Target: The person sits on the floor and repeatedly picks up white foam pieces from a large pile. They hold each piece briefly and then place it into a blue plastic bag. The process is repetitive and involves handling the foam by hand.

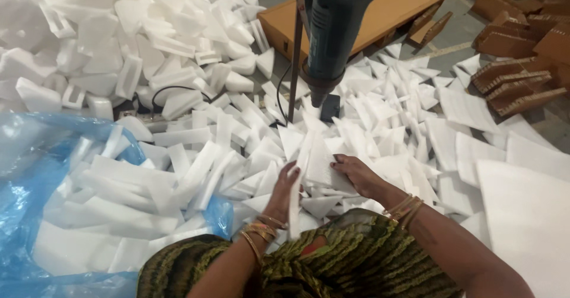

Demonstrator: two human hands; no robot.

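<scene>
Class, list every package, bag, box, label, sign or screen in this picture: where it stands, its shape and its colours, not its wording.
Blue plastic bag: lower left, open, crumpled, translucent, holding white foam pieces.
Flat cardboard box: top centre on the floor, shallow, rectangular, brown.
Corrugated cardboard pieces: upper right, brown, stacked angular wedges.
Labels, signs, screens: none readable in view.

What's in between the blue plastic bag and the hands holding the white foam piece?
In the head view, loose white foam strips lie heaped between the blue plastic bag and the left hand. The right hand holds the same foam sheet.
</scene>
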